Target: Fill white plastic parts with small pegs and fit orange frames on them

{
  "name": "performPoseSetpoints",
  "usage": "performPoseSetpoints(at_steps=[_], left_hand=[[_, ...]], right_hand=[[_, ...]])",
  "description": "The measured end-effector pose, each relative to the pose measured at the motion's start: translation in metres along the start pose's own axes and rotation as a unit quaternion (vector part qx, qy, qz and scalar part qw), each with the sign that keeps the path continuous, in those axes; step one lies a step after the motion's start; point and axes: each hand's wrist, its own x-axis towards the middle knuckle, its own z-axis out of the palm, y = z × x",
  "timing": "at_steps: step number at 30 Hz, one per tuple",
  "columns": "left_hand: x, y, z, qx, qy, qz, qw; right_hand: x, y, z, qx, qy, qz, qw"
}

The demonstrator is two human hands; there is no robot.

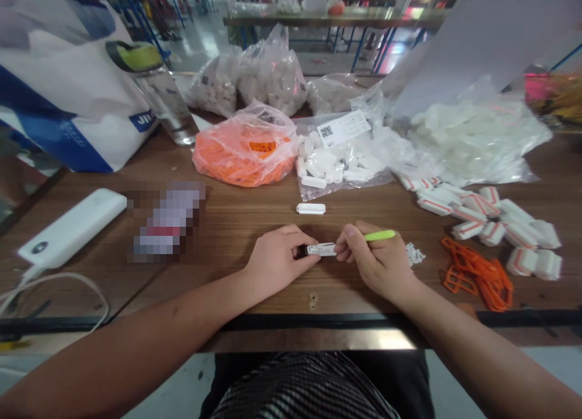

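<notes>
My left hand [278, 254] pinches one end of a small white plastic housing [322, 249] with a row of dark marks along it. From the other side my right hand [378, 260] grips a tool with a yellow-green handle [381, 234]; its tip meets the housing's right end, and the exact tip is hidden by my fingers. A similar white plastic piece [311, 208] lies on the table just beyond my hands. Beside my right hand is a small pile of tiny white parts [414, 254].
Orange frames [477, 273] and several white pieces with orange edges [518, 225] lie at right. Behind are a bag of orange parts [245, 146], a bag of white parts [339, 158] and a bottle [166, 97]. A white power bank [73, 228] and blurred phone-like object [170, 222] lie left.
</notes>
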Motion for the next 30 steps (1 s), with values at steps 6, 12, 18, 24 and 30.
performPoseSetpoints(at_steps=[6,12,18,24,30], left_hand=[[0.0010,0.0005,-0.0007,-0.004,0.002,-0.004,1.000],[0.0009,-0.0015,0.0008,0.002,0.002,-0.001,1.000],[0.0012,0.0021,-0.0005,0.002,0.000,-0.004,1.000],[0.0000,0.0006,0.0000,-0.002,0.006,0.003,1.000],[-0.0004,-0.0032,0.0016,-0.008,0.005,0.000,1.000]], right_hand=[[-0.0019,-0.0018,-0.0006,-0.004,0.013,-0.009,1.000],[-0.0019,0.0014,0.0008,0.002,0.005,0.003,1.000],[-0.0014,-0.0004,0.0025,-0.015,-0.006,0.014,1.000],[-0.0002,-0.0011,0.0000,0.051,0.029,0.043,0.997],[0.0019,0.0005,-0.0006,0.105,0.037,0.084,0.990]])
